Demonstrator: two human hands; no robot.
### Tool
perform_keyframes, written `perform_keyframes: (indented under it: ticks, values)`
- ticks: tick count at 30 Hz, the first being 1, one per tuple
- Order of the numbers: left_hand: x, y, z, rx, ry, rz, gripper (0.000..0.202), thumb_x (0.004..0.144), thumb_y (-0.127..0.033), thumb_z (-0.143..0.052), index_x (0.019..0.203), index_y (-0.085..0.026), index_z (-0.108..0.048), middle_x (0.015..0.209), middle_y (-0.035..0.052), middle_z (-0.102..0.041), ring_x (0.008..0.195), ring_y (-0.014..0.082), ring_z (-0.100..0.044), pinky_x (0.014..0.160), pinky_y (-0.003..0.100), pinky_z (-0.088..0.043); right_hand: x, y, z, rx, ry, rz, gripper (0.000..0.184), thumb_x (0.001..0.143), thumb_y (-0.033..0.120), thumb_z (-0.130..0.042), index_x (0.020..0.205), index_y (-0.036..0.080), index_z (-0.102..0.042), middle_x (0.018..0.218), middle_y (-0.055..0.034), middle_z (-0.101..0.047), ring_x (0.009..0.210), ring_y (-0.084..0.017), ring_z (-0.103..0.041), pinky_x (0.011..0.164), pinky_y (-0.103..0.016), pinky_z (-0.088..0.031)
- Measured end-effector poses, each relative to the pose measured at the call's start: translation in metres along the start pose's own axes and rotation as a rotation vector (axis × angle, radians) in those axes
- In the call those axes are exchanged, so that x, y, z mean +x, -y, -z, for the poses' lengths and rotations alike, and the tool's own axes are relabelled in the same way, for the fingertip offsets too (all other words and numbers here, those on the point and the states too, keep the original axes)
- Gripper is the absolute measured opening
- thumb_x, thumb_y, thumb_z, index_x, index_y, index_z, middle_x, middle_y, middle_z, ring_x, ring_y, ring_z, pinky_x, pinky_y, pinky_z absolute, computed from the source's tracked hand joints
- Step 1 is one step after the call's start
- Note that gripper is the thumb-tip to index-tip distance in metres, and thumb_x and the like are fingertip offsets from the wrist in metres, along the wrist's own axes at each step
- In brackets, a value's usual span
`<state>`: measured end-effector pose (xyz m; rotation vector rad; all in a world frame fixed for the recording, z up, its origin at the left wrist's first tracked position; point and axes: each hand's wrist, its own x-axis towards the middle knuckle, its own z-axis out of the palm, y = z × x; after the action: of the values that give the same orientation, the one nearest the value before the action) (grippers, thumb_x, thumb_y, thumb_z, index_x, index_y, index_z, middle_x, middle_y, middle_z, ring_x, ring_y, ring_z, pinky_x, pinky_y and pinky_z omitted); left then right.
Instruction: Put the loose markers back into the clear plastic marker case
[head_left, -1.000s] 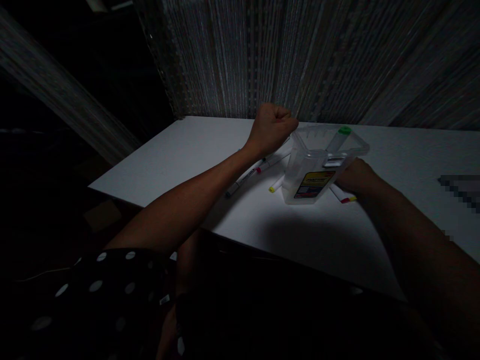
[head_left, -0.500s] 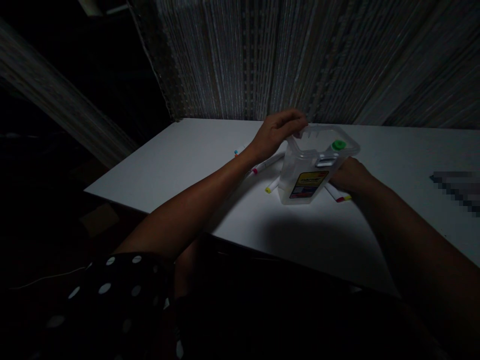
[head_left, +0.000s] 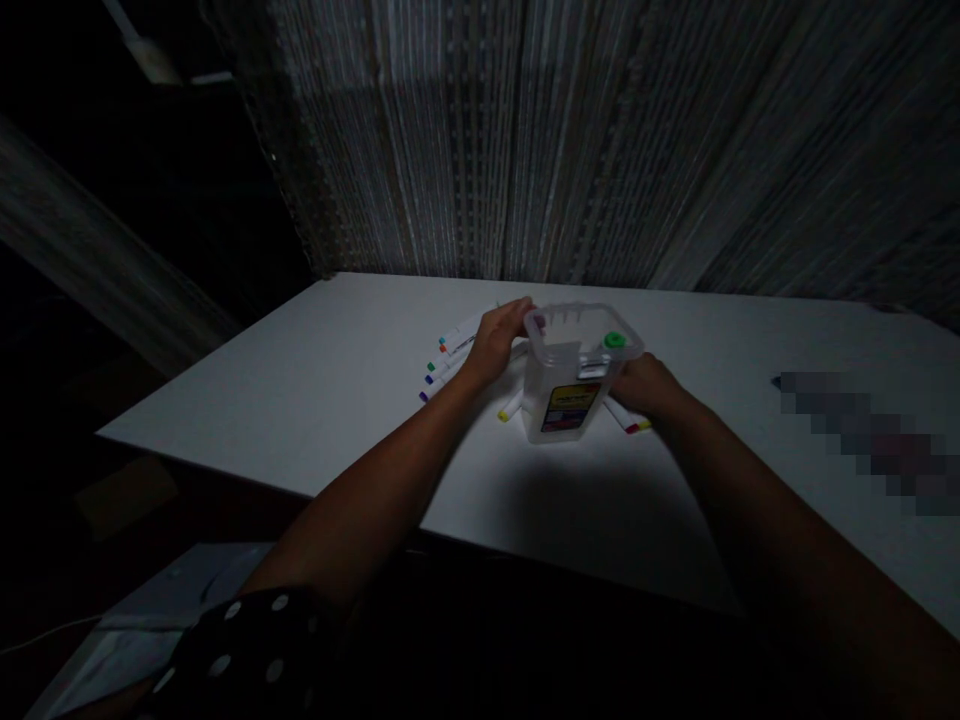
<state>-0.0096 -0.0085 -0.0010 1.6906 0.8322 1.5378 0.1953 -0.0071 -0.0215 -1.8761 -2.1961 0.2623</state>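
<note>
Clear plastic container [head_left: 571,378] standing upright on the white table [head_left: 300,380], a green-capped marker [head_left: 614,341] sitting inside it. The left hand [head_left: 496,340] is resting over loose markers [head_left: 448,358] just left of the container — fingers curled low, whether gripping one cannot be told. The right hand [head_left: 646,385] is pressing against the container's right wall, beside a yellow-and-red-tipped marker [head_left: 628,420] lying on the table.

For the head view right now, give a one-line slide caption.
Both hands, left hand and right hand, flank a clear plastic container among markers on a white table.
</note>
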Motion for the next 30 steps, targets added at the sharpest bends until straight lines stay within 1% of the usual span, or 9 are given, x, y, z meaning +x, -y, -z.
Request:
perform_keyframes:
  ticks: [3, 6, 12, 14, 16, 18, 20, 26, 30]
  values:
    - [-0.006, 0.000, 0.003, 0.048, -0.064, -0.060, 0.057, 0.073, -0.070, -0.041, 0.059, -0.017, -0.056, 0.058, 0.0009, -0.056, 0.059, 0.0133, -0.052, 0.059, 0.026, -0.043, -0.001, -0.002, 0.000, -0.024, -0.009, 0.000, 0.040, 0.080, 0.042, -0.047, 0.111, 0.019, -0.060, 0.109, -0.0095, -0.064, 0.099, -0.025, -0.059, 0.072, -0.029, -0.044]
    - [0.000, -0.006, -0.001, 0.017, -0.136, -0.036, 0.055, 0.074, -0.068, -0.041, 0.060, -0.018, -0.057, 0.059, 0.0016, -0.056, 0.058, 0.0141, -0.052, 0.058, 0.027, -0.043, -0.003, -0.002, 0.003, -0.044, 0.005, -0.001, 0.038, 0.080, 0.041, -0.047, 0.109, 0.020, -0.061, 0.108, -0.0092, -0.065, 0.097, -0.024, -0.059, 0.068, -0.027, -0.043]
    - [0.018, -0.026, -0.018, -0.160, -0.135, 0.000, 0.052, 0.076, -0.064, -0.041, 0.064, -0.017, -0.058, 0.063, 0.0028, -0.057, 0.062, 0.0149, -0.055, 0.060, 0.027, -0.043, -0.006, 0.001, 0.009, -0.033, 0.024, -0.009, 0.036, 0.082, 0.040, -0.046, 0.109, 0.022, -0.061, 0.107, -0.0086, -0.065, 0.099, -0.023, -0.059, 0.068, -0.026, -0.042]
    - [0.014, -0.022, -0.018, -0.110, -0.130, -0.031, 0.053, 0.078, -0.064, -0.037, 0.064, -0.017, -0.057, 0.064, 0.0027, -0.056, 0.063, 0.0156, -0.054, 0.061, 0.028, -0.042, -0.007, 0.002, 0.010, -0.022, 0.023, -0.013, 0.035, 0.082, 0.040, -0.046, 0.109, 0.023, -0.061, 0.107, -0.0077, -0.065, 0.099, -0.023, -0.059, 0.068, -0.026, -0.042]
    - [0.006, -0.011, -0.015, 0.036, -0.104, -0.078, 0.053, 0.079, -0.064, -0.037, 0.063, -0.017, -0.056, 0.061, 0.0017, -0.053, 0.061, 0.0156, -0.050, 0.060, 0.028, -0.040, -0.008, 0.001, 0.010, -0.003, 0.021, -0.014, 0.035, 0.082, 0.040, -0.046, 0.108, 0.023, -0.061, 0.107, -0.0065, -0.065, 0.098, -0.022, -0.059, 0.069, -0.026, -0.042]
    - [0.000, 0.002, -0.010, 0.110, -0.039, -0.070, 0.050, 0.079, -0.062, -0.039, 0.061, -0.017, -0.054, 0.059, 0.0013, -0.051, 0.060, 0.0155, -0.047, 0.059, 0.028, -0.039, -0.008, 0.000, 0.010, 0.021, 0.016, -0.010, 0.035, 0.082, 0.040, -0.047, 0.108, 0.023, -0.061, 0.108, -0.0058, -0.065, 0.098, -0.020, -0.059, 0.070, -0.025, -0.041]
    - [-0.002, 0.010, -0.007, 0.126, -0.023, -0.055, 0.051, 0.081, -0.061, -0.036, 0.064, -0.016, -0.054, 0.062, 0.0024, -0.053, 0.062, 0.0160, -0.048, 0.060, 0.028, -0.039, -0.008, 0.000, 0.009, 0.035, 0.015, -0.009, 0.035, 0.081, 0.039, -0.048, 0.109, 0.022, -0.061, 0.106, -0.0058, -0.066, 0.097, -0.019, -0.059, 0.070, -0.024, -0.040]
    - [0.000, 0.007, -0.007, 0.104, 0.013, -0.058, 0.050, 0.083, -0.057, -0.032, 0.061, -0.017, -0.052, 0.060, 0.0010, -0.049, 0.060, 0.0148, -0.047, 0.059, 0.028, -0.037, -0.005, 0.000, 0.008, 0.016, 0.026, -0.049, 0.034, 0.080, 0.036, -0.048, 0.107, 0.021, -0.061, 0.103, -0.0070, -0.067, 0.094, -0.021, -0.060, 0.067, -0.024, -0.040]
    - [0.001, 0.010, -0.007, 0.112, 0.024, -0.057, 0.042, 0.083, -0.049, -0.036, 0.058, -0.018, -0.048, 0.058, -0.0008, -0.045, 0.058, 0.0135, -0.044, 0.057, 0.026, -0.034, 0.000, 0.006, 0.012, 0.020, 0.087, -0.040, 0.029, 0.077, 0.030, -0.050, 0.101, 0.020, -0.063, 0.101, -0.0083, -0.067, 0.092, -0.021, -0.061, 0.068, -0.025, -0.043]
